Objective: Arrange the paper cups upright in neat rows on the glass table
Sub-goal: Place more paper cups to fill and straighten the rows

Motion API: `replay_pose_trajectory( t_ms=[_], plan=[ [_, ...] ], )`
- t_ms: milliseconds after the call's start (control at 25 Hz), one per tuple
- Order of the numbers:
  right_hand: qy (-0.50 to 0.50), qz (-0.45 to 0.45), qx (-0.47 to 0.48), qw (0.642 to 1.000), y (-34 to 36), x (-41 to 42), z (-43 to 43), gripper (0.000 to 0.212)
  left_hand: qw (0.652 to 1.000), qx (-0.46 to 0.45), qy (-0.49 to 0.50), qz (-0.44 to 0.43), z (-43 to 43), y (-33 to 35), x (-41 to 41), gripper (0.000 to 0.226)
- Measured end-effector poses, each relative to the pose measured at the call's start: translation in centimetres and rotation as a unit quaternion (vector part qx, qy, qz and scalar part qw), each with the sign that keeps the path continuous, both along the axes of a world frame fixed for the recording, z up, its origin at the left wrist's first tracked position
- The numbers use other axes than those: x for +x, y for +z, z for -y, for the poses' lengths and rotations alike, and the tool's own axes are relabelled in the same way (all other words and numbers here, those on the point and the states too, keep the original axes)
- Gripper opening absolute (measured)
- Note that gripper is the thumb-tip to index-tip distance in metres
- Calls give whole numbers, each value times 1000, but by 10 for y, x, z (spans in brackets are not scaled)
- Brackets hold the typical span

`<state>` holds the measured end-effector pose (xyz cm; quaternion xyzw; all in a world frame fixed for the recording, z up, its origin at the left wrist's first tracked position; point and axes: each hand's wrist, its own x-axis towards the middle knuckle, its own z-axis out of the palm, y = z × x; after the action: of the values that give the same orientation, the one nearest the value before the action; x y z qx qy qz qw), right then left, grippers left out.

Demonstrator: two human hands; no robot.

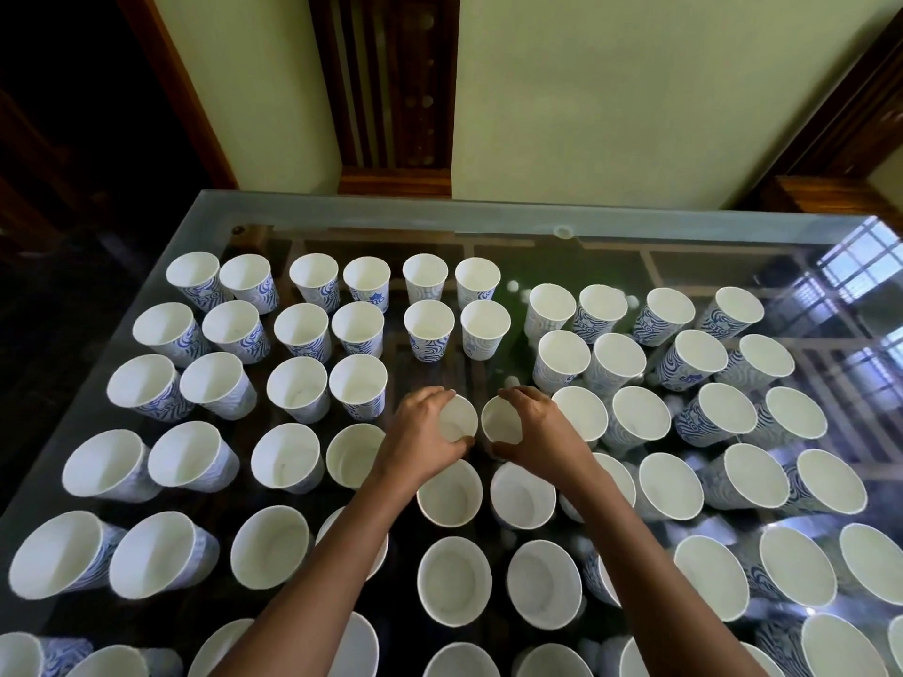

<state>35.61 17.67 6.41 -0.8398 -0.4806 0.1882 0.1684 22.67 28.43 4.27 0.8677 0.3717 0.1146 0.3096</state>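
Paper cups (pixel 298 334) (white inside, blue-swirled outside) stand upright.

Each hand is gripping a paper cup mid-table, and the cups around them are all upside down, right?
No: the head view shows the surrounding cups standing upright, mouths open upward. The rest holds: the left hand grips the left cup and the right hand grips the right cup, in the middle of the glass table.
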Motion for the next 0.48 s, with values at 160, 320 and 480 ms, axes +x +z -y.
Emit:
replay_pose_trajectory(
  t_ms=[160, 320, 480],
  plan=[
    [3, -6, -5, 1000, 1, 0, 1, 77, 1000, -7, -10, -3, -2, 0, 0, 65],
    [-1, -12, 16, 1000, 4, 8, -8, 76, 1000, 10, -10, 16, -9, 2, 1, 63],
    [-12, -8, 47, 999, 9, 34, -40, 66, 999, 23, 6, 36, -37, 8, 17, 55]
  ],
)
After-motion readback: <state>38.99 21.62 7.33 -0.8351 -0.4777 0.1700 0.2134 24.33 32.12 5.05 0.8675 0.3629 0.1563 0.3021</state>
